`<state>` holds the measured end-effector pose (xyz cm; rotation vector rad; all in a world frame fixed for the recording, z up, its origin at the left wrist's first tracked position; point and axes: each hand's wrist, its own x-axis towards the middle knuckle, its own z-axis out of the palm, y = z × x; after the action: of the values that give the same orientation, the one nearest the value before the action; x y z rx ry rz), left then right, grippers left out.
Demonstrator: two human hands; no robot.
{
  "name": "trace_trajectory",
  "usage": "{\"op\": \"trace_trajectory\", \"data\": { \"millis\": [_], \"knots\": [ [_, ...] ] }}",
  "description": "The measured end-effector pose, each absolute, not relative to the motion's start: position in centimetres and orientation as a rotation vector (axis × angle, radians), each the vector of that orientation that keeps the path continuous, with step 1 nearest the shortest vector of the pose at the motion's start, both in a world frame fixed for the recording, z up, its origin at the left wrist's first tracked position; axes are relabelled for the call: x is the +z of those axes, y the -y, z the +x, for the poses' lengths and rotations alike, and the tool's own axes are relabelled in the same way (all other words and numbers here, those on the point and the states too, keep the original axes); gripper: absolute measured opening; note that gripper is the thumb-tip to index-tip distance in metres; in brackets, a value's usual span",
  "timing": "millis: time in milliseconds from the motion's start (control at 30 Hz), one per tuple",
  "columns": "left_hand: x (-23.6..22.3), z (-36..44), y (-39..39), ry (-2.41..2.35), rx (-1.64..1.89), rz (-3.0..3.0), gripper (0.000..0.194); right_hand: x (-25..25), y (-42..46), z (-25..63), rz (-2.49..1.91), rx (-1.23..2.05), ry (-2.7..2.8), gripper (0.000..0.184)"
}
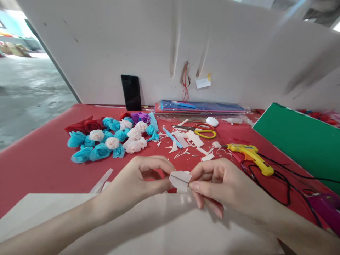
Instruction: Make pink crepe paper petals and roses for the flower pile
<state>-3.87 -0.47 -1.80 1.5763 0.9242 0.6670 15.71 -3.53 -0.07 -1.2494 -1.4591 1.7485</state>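
Observation:
Between my two hands is a small pale paper piece (181, 180) with a dark line across its middle. My left hand (148, 175) pinches its left edge between thumb and fingers. At the right edge, my right hand (212, 182) grips it with thumb and forefinger, the other fingers loosely curled below. A large pale sheet (148, 223) lies under both hands. Just beyond them are scattered paper scraps (195, 139), a blue pen (172, 137) and scissors with orange and yellow handles (204, 131).
Blue, pink, red and purple paper flowers (101, 150) lie at the left on the red table (50, 152). A yellow glue gun (251, 156) with a black cord lies right, by a green board (300, 141). A phone (131, 92) leans against the back panel.

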Motion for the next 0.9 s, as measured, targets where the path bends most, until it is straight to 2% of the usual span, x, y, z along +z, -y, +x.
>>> {"op": "trace_trajectory", "data": {
  "millis": [900],
  "knots": [
    [-2.58,-3.70,0.85,-0.762,0.910,1.618,0.017,-0.96,3.77,15.24,-1.132,1.817,1.326,0.008]
  ]
}}
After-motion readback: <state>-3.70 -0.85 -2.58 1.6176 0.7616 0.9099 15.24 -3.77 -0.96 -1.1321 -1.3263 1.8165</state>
